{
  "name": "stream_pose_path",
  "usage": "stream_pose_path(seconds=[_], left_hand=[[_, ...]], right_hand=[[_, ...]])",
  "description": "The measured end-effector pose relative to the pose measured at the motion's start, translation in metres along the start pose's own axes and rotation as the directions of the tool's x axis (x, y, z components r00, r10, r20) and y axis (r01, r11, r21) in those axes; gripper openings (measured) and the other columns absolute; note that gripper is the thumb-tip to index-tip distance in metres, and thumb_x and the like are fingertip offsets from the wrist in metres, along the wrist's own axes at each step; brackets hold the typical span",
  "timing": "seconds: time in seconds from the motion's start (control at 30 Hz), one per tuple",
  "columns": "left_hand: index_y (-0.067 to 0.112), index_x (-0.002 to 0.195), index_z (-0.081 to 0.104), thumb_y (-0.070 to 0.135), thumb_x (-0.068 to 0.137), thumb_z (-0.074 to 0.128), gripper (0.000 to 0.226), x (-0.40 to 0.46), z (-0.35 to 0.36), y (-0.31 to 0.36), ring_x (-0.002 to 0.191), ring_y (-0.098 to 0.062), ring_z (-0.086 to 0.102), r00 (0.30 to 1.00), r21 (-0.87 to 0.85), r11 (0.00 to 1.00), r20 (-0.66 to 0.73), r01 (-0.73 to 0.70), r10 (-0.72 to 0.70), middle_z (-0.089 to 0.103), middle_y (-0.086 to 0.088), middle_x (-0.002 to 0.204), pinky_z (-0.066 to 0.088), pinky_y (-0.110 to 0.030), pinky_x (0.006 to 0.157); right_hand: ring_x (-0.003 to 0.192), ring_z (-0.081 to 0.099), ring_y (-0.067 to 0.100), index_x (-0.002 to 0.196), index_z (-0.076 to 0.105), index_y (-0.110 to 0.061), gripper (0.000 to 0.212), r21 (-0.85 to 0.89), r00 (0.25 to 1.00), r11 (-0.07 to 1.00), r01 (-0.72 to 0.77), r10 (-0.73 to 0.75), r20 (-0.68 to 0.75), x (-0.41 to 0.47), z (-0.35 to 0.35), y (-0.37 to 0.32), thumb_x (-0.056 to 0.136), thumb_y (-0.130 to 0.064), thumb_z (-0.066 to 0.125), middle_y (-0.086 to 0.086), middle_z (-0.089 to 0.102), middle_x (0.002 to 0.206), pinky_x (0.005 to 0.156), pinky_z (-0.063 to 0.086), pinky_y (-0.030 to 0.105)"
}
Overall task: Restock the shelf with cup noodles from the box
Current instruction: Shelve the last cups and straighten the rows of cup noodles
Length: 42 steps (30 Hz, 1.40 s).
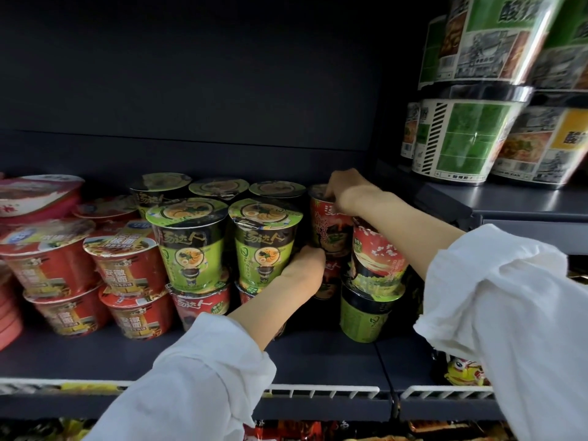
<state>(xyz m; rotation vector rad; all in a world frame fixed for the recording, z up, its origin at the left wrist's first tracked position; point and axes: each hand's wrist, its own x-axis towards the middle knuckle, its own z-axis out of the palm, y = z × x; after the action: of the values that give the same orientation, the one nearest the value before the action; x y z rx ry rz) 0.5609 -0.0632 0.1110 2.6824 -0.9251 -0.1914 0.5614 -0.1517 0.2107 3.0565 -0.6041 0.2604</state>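
Both hands settling a red cup on the stack

Right hand (345, 189) grips the red cup (329, 227) by its top, left hand (305, 265) holds its base; a nudge could topple it.

Both hands (305, 265) (345, 189) extended, fingers curled.

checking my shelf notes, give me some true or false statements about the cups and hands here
1. Both hands are on the same red cup. True: the right hand holds its top, the left hand its base.
2. The green cups stand directly on the shelf. False: they sit stacked on red cups below.
3. The shelf has a white wire front rail. True.
4. The large green bowls are left of the hands. False: they are upper right.
5. The person wears dark sleeves. False: the sleeves are white.
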Motion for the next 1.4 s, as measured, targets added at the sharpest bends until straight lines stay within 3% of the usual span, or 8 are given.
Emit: stream_pose_path(seconds=[0.3, 0.5, 0.73, 0.87, 0.97, 1.1, 1.23, 1.4], left_hand=[[-0.005, 0.124, 0.052, -0.001, 0.094, 0.043, 0.032, 0.006, 0.007, -0.004, 0.115, -0.033, 0.056, 0.999, 0.051, 0.998, -0.019, -0.025, 0.026, 0.056, -0.020, 0.127, 0.045, -0.032, 0.094], [-0.005, 0.128, 0.048, 0.000, 0.095, 0.041, 0.034, 0.004, 0.006, -0.001, 0.120, -0.032, 0.053, 0.999, 0.013, 1.000, -0.035, -0.026, 0.026, 0.052, -0.020, 0.131, 0.042, -0.032, 0.098], [-0.002, 0.117, 0.053, -0.002, 0.094, 0.039, 0.028, -0.005, 0.014, -0.006, 0.110, -0.031, 0.057, 0.994, -0.018, 0.995, -0.050, -0.099, 0.098, 0.055, -0.019, 0.122, 0.045, -0.032, 0.092], [0.003, 0.117, 0.055, -0.002, 0.090, 0.042, 0.030, -0.016, 0.019, -0.013, 0.107, -0.031, 0.058, 0.959, -0.092, 0.967, -0.182, -0.237, 0.217, 0.058, -0.016, 0.119, 0.048, -0.036, 0.093], [0.007, 0.126, 0.055, -0.004, 0.089, 0.043, 0.040, -0.027, 0.024, -0.019, 0.116, -0.025, 0.055, 0.909, -0.159, 0.923, -0.294, -0.351, 0.296, 0.059, -0.011, 0.126, 0.042, -0.031, 0.101], [0.006, 0.130, 0.053, -0.004, 0.088, 0.042, 0.044, -0.042, 0.038, -0.024, 0.119, -0.025, 0.055, 0.932, -0.283, 0.892, -0.197, -0.352, 0.306, 0.060, -0.012, 0.125, 0.041, -0.027, 0.102], [0.007, 0.131, 0.046, 0.006, 0.089, 0.053, 0.043, -0.042, 0.041, -0.015, 0.123, -0.027, 0.050, 0.961, -0.387, 0.881, -0.146, -0.274, 0.234, 0.053, -0.013, 0.131, 0.041, -0.029, 0.099], [0.018, 0.149, 0.021, 0.011, 0.088, 0.056, 0.071, -0.041, 0.035, -0.001, 0.136, -0.023, 0.034, 0.975, -0.462, 0.864, -0.009, -0.200, 0.221, 0.033, -0.005, 0.151, 0.032, -0.027, 0.106]], right_hand=[[0.113, 0.054, 0.038, 0.119, 0.056, 0.003, 0.028, -0.119, 0.993, 0.992, -0.046, 0.031, -0.118, -0.016, -0.001, -0.007, 0.094, -0.003, 0.047, 0.021, 0.055, 0.122, 0.081, 0.046, 0.036], [0.114, 0.052, 0.036, 0.122, 0.052, 0.005, 0.033, -0.050, 0.997, 0.997, -0.061, 0.059, -0.044, -0.022, -0.007, -0.007, 0.094, 0.001, 0.037, 0.021, 0.051, 0.124, 0.079, 0.041, 0.031], [0.109, 0.056, 0.034, 0.124, 0.049, 0.003, 0.036, -0.030, 0.998, 0.997, -0.069, 0.069, -0.011, -0.033, -0.003, -0.004, 0.088, 0.006, 0.048, 0.020, 0.051, 0.123, 0.080, 0.046, 0.032], [0.111, 0.054, 0.030, 0.121, 0.058, -0.006, 0.032, 0.130, 0.934, 0.985, 0.113, -0.061, -0.352, -0.073, 0.004, -0.002, 0.091, -0.006, 0.048, 0.013, 0.058, 0.118, 0.090, 0.049, 0.038], [0.097, 0.057, 0.024, 0.110, 0.065, -0.009, 0.026, 0.213, 0.838, 0.953, 0.216, -0.069, -0.542, -0.134, 0.029, -0.001, 0.091, -0.010, 0.048, 0.008, 0.064, 0.101, 0.082, 0.049, 0.036], [0.067, 0.061, 0.023, 0.094, 0.062, -0.007, 0.014, 0.375, 0.926, 0.927, 0.008, 0.135, -0.352, -0.178, 0.081, 0.019, 0.090, -0.014, 0.051, 0.005, 0.064, 0.075, 0.059, 0.049, 0.033], [0.098, 0.056, 0.030, 0.116, 0.044, 0.003, 0.033, 0.454, 0.942, 0.863, -0.220, 0.309, -0.130, -0.179, 0.106, 0.036, 0.092, -0.016, 0.055, 0.017, 0.056, 0.105, 0.066, 0.037, 0.026], [0.127, 0.040, 0.036, 0.142, 0.020, 0.004, 0.071, 0.595, 0.927, 0.742, -0.309, 0.375, 0.014, -0.161, 0.117, 0.046, 0.090, -0.025, 0.060, 0.024, 0.041, 0.135, 0.091, 0.036, 0.030]])
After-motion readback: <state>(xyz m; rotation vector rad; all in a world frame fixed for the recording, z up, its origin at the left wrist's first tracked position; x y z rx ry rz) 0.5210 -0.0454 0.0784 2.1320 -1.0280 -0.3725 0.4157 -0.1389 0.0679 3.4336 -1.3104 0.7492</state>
